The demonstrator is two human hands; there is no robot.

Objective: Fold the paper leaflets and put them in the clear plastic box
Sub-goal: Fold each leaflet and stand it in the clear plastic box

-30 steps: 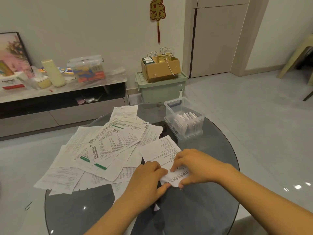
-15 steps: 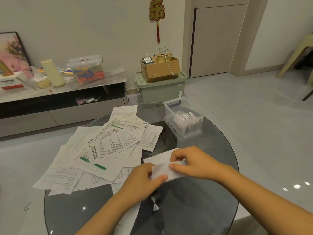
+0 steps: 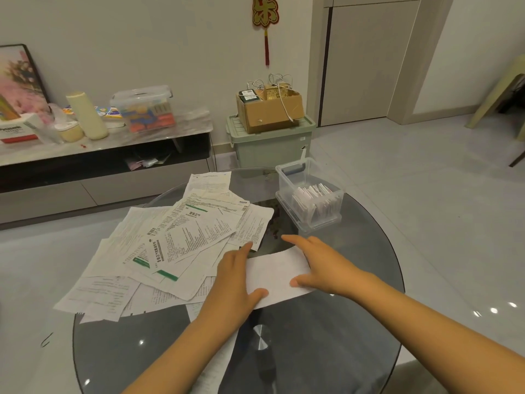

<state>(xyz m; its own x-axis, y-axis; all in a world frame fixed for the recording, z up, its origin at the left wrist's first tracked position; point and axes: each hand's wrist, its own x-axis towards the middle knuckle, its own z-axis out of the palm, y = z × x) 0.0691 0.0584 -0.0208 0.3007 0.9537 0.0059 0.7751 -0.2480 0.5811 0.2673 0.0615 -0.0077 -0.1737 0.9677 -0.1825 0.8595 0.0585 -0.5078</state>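
While creasing, the leaflet (image 3: 277, 273) was pinned flat on the counter (image 3: 355, 351) by both open-fingered hands, left (image 3: 235, 275) and right (image 3: 321, 267).

Two hands: left (image 3: 235, 275), right (image 3: 326, 268). One folded leaflet (image 3: 277, 273) between them. One clear box (image 3: 309, 194) with a batch of folded leaflets inside, too tightly packed to count. One heap of unfolded leaflets (image 3: 176, 243), overlapping, number unclear. One round glass table (image 3: 355, 322). Behind: one cardboard box (image 3: 270, 109), one green bin (image 3: 270, 143), one lidded tub (image 3: 145, 109).
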